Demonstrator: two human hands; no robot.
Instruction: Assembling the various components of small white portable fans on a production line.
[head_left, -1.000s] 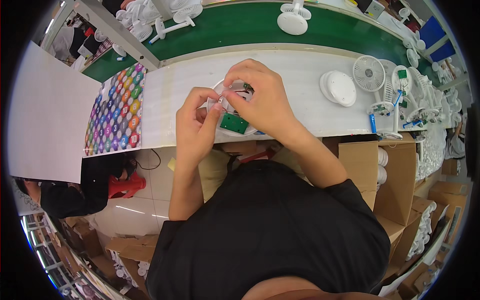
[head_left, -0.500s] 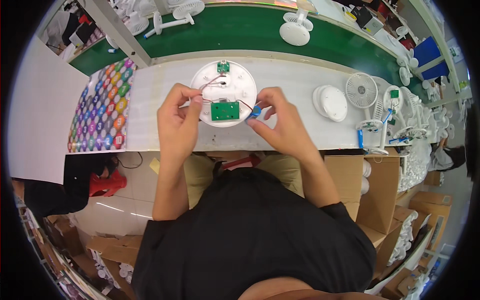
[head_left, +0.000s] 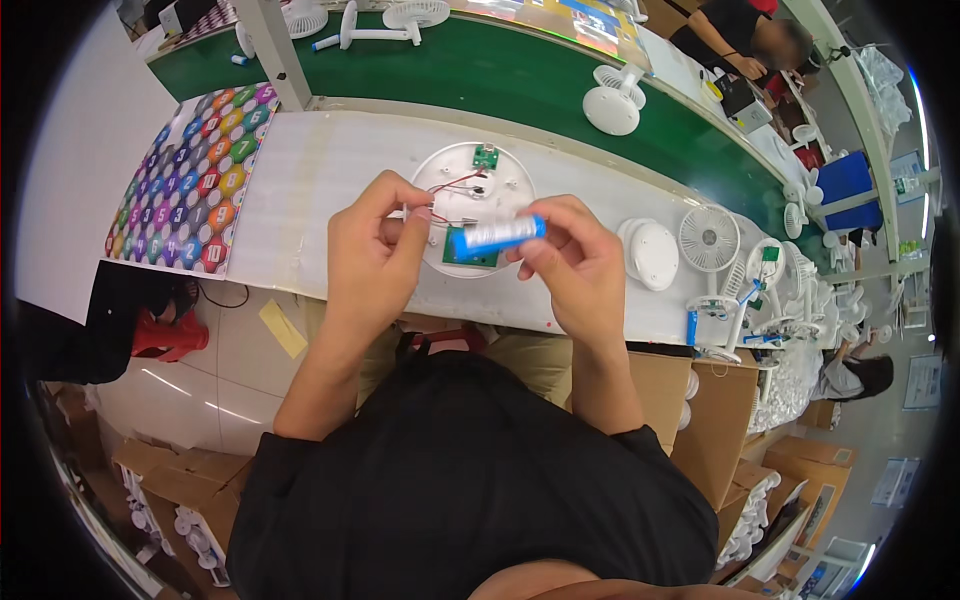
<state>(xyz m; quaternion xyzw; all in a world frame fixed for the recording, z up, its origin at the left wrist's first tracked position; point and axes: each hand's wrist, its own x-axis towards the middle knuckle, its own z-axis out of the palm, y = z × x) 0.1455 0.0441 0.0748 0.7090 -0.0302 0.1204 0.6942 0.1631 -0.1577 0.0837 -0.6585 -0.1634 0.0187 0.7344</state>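
Note:
In front of me a round white fan base lies with its inner side up. It carries a small green circuit board at its far edge. A larger green board sits at the near side, partly covered. My right hand grips one end of a blue cylindrical battery with a whitish label, held tilted above the larger board. At the base's left edge, my left hand is closed, thumb and forefinger pinching thin red wires. The exact pinch point is hidden by the fingertips.
White round covers are stacked to the right, beside an upright white fan and several part-assembled fans. A green conveyor belt runs behind the bench, bearing a white fan. A patterned sheet lies left; cardboard boxes stand below right.
My right hand has lifted the blue battery from the base's right edge and swung it over the larger board. My left hand keeps its pinch. The whole view has shifted and turned slightly.

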